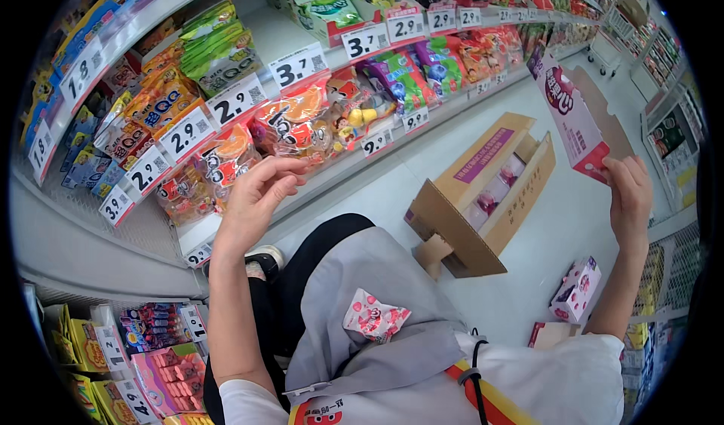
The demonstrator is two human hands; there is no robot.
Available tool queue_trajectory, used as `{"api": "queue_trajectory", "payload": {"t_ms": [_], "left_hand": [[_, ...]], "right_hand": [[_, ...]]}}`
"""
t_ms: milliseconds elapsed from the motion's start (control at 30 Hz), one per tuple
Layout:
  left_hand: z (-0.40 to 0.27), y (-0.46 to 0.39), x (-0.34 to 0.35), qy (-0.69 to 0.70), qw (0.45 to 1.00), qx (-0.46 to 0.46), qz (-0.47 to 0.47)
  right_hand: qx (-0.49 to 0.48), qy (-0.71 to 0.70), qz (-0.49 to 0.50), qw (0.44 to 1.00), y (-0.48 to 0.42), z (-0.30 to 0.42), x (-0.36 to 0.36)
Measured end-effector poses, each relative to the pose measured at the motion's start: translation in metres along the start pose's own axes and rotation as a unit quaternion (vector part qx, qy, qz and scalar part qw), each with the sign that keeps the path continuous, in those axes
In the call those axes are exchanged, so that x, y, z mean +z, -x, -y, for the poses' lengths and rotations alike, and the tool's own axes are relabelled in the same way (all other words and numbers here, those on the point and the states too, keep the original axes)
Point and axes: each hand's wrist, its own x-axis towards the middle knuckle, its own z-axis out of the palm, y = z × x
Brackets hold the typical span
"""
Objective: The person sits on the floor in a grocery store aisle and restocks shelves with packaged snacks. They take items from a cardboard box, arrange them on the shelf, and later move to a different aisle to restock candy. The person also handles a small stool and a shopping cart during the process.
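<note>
My right hand (630, 196) grips the red end of a white and pink cardboard display box (565, 108), raised at the right with its top flaps open. In front of the lower shelf, my left hand (254, 199) hovers, holding nothing, its fingers loosely bent and thumb apart. Clear bags of jelly cups (297, 122) with orange labels are behind its fingertips. A small pink and white candy bag (374, 316) rests on the grey apron (339, 266) over my lap. On the floor stands an open brown carton (461, 230), with pink and purple packs (492, 196) visible inside.
Price-tagged shelving (317, 196) curves along the left and back, with gummy bags (220, 57) above. A closed pink patterned box (576, 289) and a partly hidden box (551, 334) lie on the floor at right. A shopping cart (608, 49) stands farther off.
</note>
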Motion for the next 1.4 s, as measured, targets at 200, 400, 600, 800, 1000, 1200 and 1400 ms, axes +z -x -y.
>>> {"api": "queue_trajectory", "payload": {"t_ms": [200,400,600,800,1000,1200,1400], "left_hand": [[0.011,0.019,0.005,-0.033,0.999,-0.02,-0.016],[0.032,0.011,0.007,-0.024,0.999,-0.043,-0.009],[0.02,-0.019,-0.013,-0.244,0.969,-0.034,-0.017],[0.008,-0.121,-0.009,-0.408,0.889,0.18,-0.103],[0.028,-0.218,-0.005,-0.487,0.815,0.249,-0.191],[0.047,-0.238,0.005,-0.509,0.822,0.182,-0.176],[0.049,-0.239,0.004,-0.511,0.81,0.203,-0.205]], "right_hand": [[0.144,0.156,0.084,0.974,0.139,-0.101,0.049],[0.28,0.125,0.276,0.911,0.317,-0.099,0.192],[0.428,0.004,0.263,0.865,0.195,-0.077,0.212],[0.112,-0.298,-0.094,0.943,-0.113,-0.045,0.203],[-0.16,-0.267,0.016,0.95,-0.336,0.068,0.257],[-0.118,-0.156,0.212,0.958,-0.446,0.107,0.342],[-0.074,-0.064,0.229,0.968,-0.472,0.114,0.38]]}}
